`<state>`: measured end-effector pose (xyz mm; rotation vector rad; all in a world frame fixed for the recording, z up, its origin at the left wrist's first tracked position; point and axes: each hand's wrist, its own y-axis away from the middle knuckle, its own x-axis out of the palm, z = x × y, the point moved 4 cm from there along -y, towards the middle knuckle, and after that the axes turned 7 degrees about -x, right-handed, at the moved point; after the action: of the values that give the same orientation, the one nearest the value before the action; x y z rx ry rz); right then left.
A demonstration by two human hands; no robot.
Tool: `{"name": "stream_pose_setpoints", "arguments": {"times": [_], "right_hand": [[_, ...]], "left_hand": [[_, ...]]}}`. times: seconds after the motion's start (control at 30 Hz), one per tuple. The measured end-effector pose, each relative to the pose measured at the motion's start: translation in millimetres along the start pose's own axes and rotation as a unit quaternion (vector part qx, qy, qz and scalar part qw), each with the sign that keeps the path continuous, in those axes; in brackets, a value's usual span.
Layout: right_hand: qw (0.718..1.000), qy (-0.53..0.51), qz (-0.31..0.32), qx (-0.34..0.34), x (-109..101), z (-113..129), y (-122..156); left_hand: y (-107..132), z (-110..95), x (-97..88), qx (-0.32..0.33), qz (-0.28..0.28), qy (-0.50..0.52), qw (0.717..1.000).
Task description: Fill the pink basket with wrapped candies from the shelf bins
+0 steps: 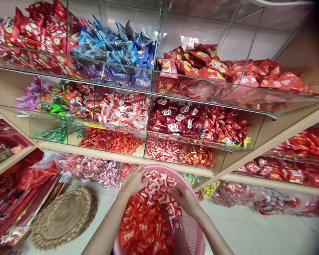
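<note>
A pink plastic basket (192, 226) stands below the shelf front. Orange-red wrapped candies (145, 226) fill its near left part, and small red-and-white wrapped candies (159, 187) lie heaped at the far side. My left hand (133, 181) grips the basket's far left rim, its thumb over the inside by the red-and-white candies. Over the basket's right side, my right hand (184, 199) has its fingers curled in at the edge of the same heap. Whatever those fingers hold is hidden and slightly blurred.
Glass-fronted shelves (127, 140) hold several kinds of wrapped sweets in divided compartments. Blue packets (106, 42) sit on the upper tier. A round woven stool (66, 216) stands on the tiled floor at left. Bagged goods (255, 196) lie under the shelves at right.
</note>
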<state>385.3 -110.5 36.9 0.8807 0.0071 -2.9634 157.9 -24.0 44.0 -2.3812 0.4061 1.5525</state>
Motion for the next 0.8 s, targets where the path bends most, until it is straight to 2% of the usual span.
{"name": "stream_pose_setpoints", "arguments": {"times": [0.07, 0.17, 0.27, 0.4, 0.47, 0.6, 0.8], "right_hand": [[0.987, 0.125, 0.095, 0.023, 14.9, -11.9, 17.3], [0.943, 0.275, 0.174, 0.067, 38.0, -29.4, 42.7], [0.910, 0.350, 0.208, 0.076, 54.7, -33.5, 56.4], [0.868, 0.424, 0.253, 0.053, 61.8, -24.3, 59.2], [0.857, 0.439, 0.264, 0.053, 59.8, -20.0, 58.6], [0.853, 0.441, 0.272, 0.058, 51.7, -16.6, 55.5], [0.861, 0.455, 0.209, 0.087, 26.0, -6.2, 35.3]], "left_hand": [[0.2, -0.1, -0.4, -0.002, -0.001, 0.008, 1.000], [0.9, -0.7, -1.5, -0.003, -0.003, 0.009, 1.000], [1.3, -1.3, -2.0, -0.001, -0.001, 0.001, 1.000], [0.8, -0.3, -1.4, -0.004, -0.001, 0.015, 1.000], [0.6, 0.2, -0.9, -0.003, -0.004, 0.023, 1.000], [0.4, 0.9, 0.3, -0.003, -0.005, 0.021, 1.000], [0.2, 1.5, 1.5, 0.001, -0.006, 0.010, 1.000]]}}
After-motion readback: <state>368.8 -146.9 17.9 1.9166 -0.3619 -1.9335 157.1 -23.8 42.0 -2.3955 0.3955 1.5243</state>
